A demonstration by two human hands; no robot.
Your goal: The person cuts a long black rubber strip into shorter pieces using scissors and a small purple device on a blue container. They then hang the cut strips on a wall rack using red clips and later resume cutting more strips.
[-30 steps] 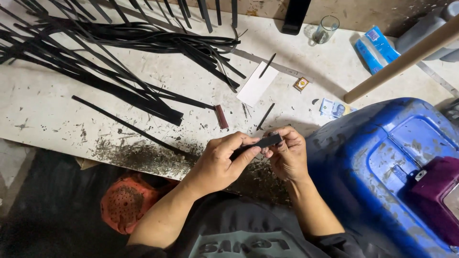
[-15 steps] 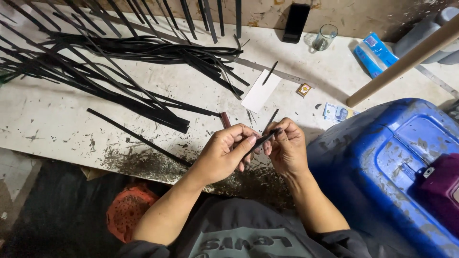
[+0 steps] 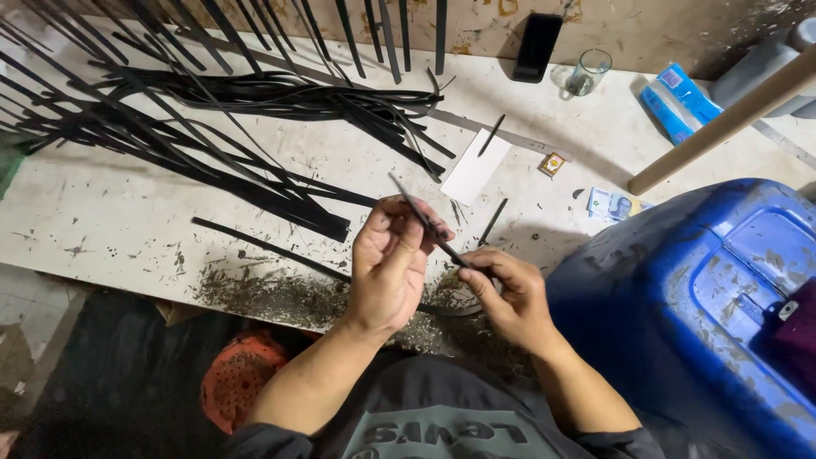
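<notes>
A heap of strips point(image 3: 212, 144) lies across the left of the worktable point(image 3: 102, 229), with shavings point(image 3: 272, 293) along its near edge. A phone point(image 3: 539, 47) leans on the back wall, a glass point(image 3: 588, 71) just to its right. Right of the table stands a drum point(image 3: 680, 289). Beside the drum, what seems a banknote point(image 3: 614, 204) lies on the table.

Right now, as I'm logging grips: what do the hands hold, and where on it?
A thin black strip: the left hand pinches its upper part, the right hand its lower end.
</notes>
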